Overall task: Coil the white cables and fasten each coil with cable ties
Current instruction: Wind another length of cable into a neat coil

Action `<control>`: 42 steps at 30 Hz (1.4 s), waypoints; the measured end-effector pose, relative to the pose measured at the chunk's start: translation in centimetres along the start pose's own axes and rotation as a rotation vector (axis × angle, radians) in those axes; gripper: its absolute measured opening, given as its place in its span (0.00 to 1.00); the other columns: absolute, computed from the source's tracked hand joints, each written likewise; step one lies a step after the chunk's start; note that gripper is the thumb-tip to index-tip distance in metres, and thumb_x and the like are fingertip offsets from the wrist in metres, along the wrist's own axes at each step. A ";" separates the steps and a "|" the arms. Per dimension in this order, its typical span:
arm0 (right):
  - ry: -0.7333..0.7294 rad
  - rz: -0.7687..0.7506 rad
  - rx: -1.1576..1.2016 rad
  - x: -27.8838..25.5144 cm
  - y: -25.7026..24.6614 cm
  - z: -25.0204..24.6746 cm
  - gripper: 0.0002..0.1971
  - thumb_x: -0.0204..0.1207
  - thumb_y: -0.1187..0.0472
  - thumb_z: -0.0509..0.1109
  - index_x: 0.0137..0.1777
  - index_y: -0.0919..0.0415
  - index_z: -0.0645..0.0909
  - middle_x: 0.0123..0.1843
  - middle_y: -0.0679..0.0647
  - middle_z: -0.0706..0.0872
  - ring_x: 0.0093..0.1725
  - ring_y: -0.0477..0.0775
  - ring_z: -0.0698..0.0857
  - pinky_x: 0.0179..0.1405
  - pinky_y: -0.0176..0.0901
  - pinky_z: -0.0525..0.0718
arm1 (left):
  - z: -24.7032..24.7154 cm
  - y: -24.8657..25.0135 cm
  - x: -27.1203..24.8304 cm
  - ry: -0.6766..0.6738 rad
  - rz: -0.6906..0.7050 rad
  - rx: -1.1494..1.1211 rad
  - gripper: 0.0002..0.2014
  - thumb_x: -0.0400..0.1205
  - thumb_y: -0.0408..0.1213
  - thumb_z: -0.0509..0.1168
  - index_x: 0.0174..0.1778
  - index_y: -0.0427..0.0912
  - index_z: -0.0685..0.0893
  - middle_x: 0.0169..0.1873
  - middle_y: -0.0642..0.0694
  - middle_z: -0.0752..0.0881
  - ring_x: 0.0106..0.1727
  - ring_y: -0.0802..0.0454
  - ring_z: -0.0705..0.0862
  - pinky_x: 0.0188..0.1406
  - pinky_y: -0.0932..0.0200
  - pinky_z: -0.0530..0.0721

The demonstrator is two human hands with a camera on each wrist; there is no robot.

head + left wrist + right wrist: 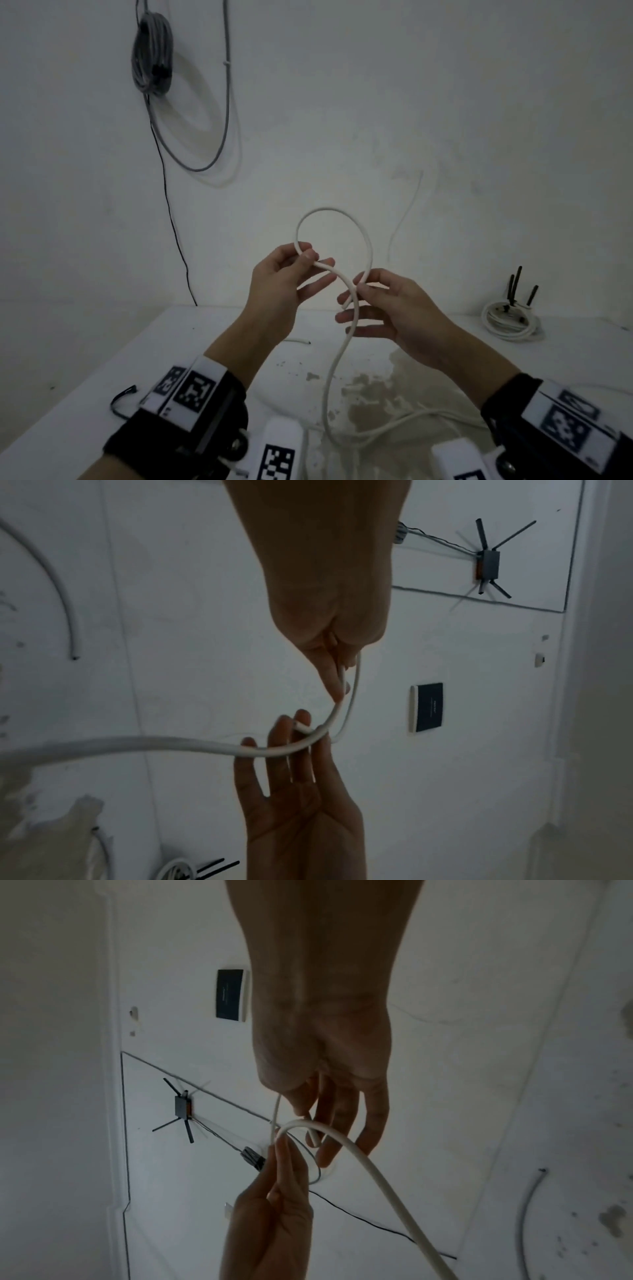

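Left hand (279, 277): I pinch the white cable (359, 229) at the loop's left foot.
Right hand (394, 310): I pinch the crossing, loop arching beyond.

Grey cable bundle (152, 54) hanging on the wall | thin black wire (171, 219) trailing down to the white table (102, 370) | black router (488, 564) with antennas sitting mounted on wall | dark wall panel (428, 707) showing nearby

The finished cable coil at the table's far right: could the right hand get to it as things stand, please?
Probably not yet: the right hand pinches the white cable being looped. The path to the finished coil looks free.
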State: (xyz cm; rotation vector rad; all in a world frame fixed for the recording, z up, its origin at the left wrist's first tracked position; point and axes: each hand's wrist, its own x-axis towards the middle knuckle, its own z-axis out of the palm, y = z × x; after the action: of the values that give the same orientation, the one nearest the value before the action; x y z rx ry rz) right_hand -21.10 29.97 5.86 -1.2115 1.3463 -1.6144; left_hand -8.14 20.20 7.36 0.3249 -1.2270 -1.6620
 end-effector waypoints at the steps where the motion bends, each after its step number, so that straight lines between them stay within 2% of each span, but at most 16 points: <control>1: -0.012 -0.011 0.014 0.0 0.0 0.1 0.04 0.81 0.65 0.64 0.52 0.65 0.78 0.44 0.62 0.90 0.41 0.61 0.90 0.44 0.54 0.88 | -0.4 -0.1 0.1 0.016 -0.014 -0.021 0.04 0.82 0.26 0.61 0.50 0.32 0.79 0.41 0.37 0.85 0.41 0.48 0.91 0.34 0.60 0.88; 3: -0.012 -0.050 0.029 0.3 0.1 0.2 0.04 0.77 0.69 0.67 0.50 0.67 0.78 0.43 0.64 0.90 0.36 0.58 0.88 0.41 0.48 0.88 | -1.1 -0.5 0.2 0.031 -0.032 -0.019 0.06 0.81 0.28 0.63 0.53 0.31 0.79 0.45 0.36 0.85 0.43 0.48 0.90 0.36 0.60 0.88; 5: 0.021 -0.062 0.031 0.7 0.2 0.2 0.04 0.75 0.71 0.68 0.49 0.68 0.79 0.40 0.64 0.90 0.33 0.54 0.87 0.38 0.43 0.87 | -1.7 -1.5 0.4 0.106 0.032 0.170 0.16 0.79 0.34 0.68 0.61 0.34 0.76 0.56 0.38 0.82 0.50 0.49 0.87 0.39 0.63 0.87; 6: 0.038 -0.058 0.027 0.9 0.3 0.2 0.04 0.76 0.72 0.68 0.49 0.69 0.79 0.39 0.64 0.90 0.32 0.53 0.86 0.36 0.41 0.86 | -2.1 -2.0 0.4 0.173 0.140 0.385 0.22 0.77 0.39 0.70 0.65 0.39 0.73 0.62 0.43 0.78 0.56 0.51 0.83 0.44 0.66 0.85; 8: 0.049 -0.040 -0.007 1.4 0.5 0.4 0.06 0.77 0.72 0.67 0.52 0.70 0.79 0.37 0.61 0.90 0.30 0.50 0.85 0.35 0.39 0.86 | -2.9 -2.6 -0.1 0.188 0.560 0.851 0.30 0.77 0.48 0.69 0.72 0.43 0.69 0.65 0.51 0.71 0.66 0.54 0.73 0.60 0.64 0.76; 10: 0.010 -0.013 -0.066 1.6 0.6 0.6 0.07 0.78 0.72 0.66 0.53 0.72 0.80 0.34 0.58 0.89 0.31 0.48 0.85 0.35 0.38 0.85 | -3.5 -3.4 -0.5 -0.124 0.903 1.201 0.28 0.77 0.49 0.64 0.72 0.42 0.72 0.66 0.48 0.74 0.70 0.53 0.70 0.70 0.52 0.70; 13: -0.093 0.052 -0.165 1.6 0.5 1.0 0.09 0.78 0.73 0.62 0.53 0.75 0.81 0.36 0.59 0.85 0.36 0.49 0.85 0.39 0.39 0.84 | -4.2 -4.7 -0.6 -0.458 1.030 1.473 0.23 0.80 0.44 0.60 0.69 0.38 0.77 0.60 0.42 0.84 0.60 0.47 0.82 0.62 0.44 0.80; 18: -0.179 0.115 -0.237 1.4 0.1 1.1 0.11 0.76 0.70 0.67 0.58 0.65 0.83 0.50 0.56 0.89 0.50 0.49 0.87 0.52 0.49 0.82 | -4.9 -4.3 0.1 -0.527 0.922 1.389 0.21 0.80 0.40 0.59 0.66 0.33 0.80 0.51 0.39 0.89 0.46 0.44 0.87 0.44 0.53 0.88; 21: -0.160 0.128 -0.274 1.2 0.0 1.3 0.14 0.73 0.74 0.70 0.58 0.72 0.79 0.51 0.63 0.89 0.46 0.55 0.90 0.45 0.46 0.89 | -5.0 -3.5 0.1 -0.589 0.880 1.437 0.19 0.79 0.34 0.57 0.63 0.33 0.83 0.41 0.41 0.90 0.37 0.46 0.87 0.35 0.58 0.88; 23: -0.079 0.084 -0.449 1.2 0.2 1.4 0.14 0.74 0.72 0.70 0.58 0.73 0.78 0.44 0.64 0.90 0.40 0.54 0.91 0.44 0.45 0.90 | -4.8 -3.0 0.2 -0.551 0.832 1.439 0.15 0.79 0.30 0.60 0.57 0.34 0.86 0.37 0.43 0.91 0.33 0.47 0.87 0.33 0.57 0.88; 25: 0.001 -0.062 -0.743 1.6 0.4 1.2 0.12 0.75 0.69 0.68 0.58 0.65 0.79 0.37 0.54 0.91 0.35 0.50 0.90 0.39 0.39 0.88 | -4.4 -2.5 0.4 -0.512 0.680 1.441 0.12 0.81 0.29 0.61 0.56 0.37 0.87 0.39 0.43 0.91 0.37 0.48 0.87 0.40 0.55 0.86; 27: 0.020 -0.259 -0.953 2.0 0.4 0.9 0.11 0.77 0.69 0.65 0.56 0.60 0.83 0.37 0.49 0.88 0.34 0.50 0.86 0.32 0.32 0.82 | -4.2 -1.8 0.5 -0.473 0.476 1.397 0.10 0.83 0.31 0.60 0.52 0.39 0.88 0.40 0.48 0.90 0.40 0.54 0.87 0.42 0.67 0.83; 30: 0.009 -0.486 -1.089 2.5 0.4 0.3 0.15 0.78 0.73 0.62 0.55 0.61 0.87 0.42 0.56 0.88 0.39 0.51 0.82 0.37 0.30 0.75 | -4.3 -0.4 0.9 -0.373 0.222 1.163 0.09 0.83 0.32 0.61 0.46 0.43 0.87 0.35 0.53 0.89 0.37 0.61 0.86 0.42 0.72 0.82; 35: -0.004 -0.603 -0.979 2.9 0.3 -0.6 0.13 0.80 0.70 0.61 0.57 0.62 0.85 0.38 0.51 0.82 0.38 0.32 0.78 0.40 0.19 0.71 | -4.5 1.2 0.7 -0.310 -0.097 0.553 0.09 0.83 0.28 0.60 0.48 0.33 0.86 0.32 0.46 0.88 0.35 0.55 0.86 0.40 0.63 0.86; 38: 0.025 -0.537 -0.800 2.9 0.3 0.0 0.12 0.83 0.66 0.59 0.58 0.60 0.84 0.35 0.49 0.82 0.34 0.38 0.81 0.40 0.28 0.80 | -3.9 1.3 0.6 -0.218 -0.194 0.255 0.10 0.83 0.27 0.58 0.51 0.27 0.84 0.31 0.45 0.88 0.33 0.55 0.87 0.39 0.63 0.88; 42: 0.038 -0.180 -0.083 1.8 -0.1 1.2 0.17 0.86 0.56 0.53 0.55 0.66 0.81 0.30 0.58 0.81 0.28 0.55 0.84 0.30 0.48 0.86 | -3.3 1.3 1.0 -0.081 -0.152 0.022 0.08 0.83 0.26 0.59 0.47 0.29 0.84 0.29 0.44 0.89 0.32 0.55 0.88 0.38 0.63 0.89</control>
State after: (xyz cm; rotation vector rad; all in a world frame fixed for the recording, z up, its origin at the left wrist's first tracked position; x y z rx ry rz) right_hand -20.48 27.97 6.36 -1.3921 1.3722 -1.7280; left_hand -5.58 17.52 7.26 0.3760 -1.3088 -1.8080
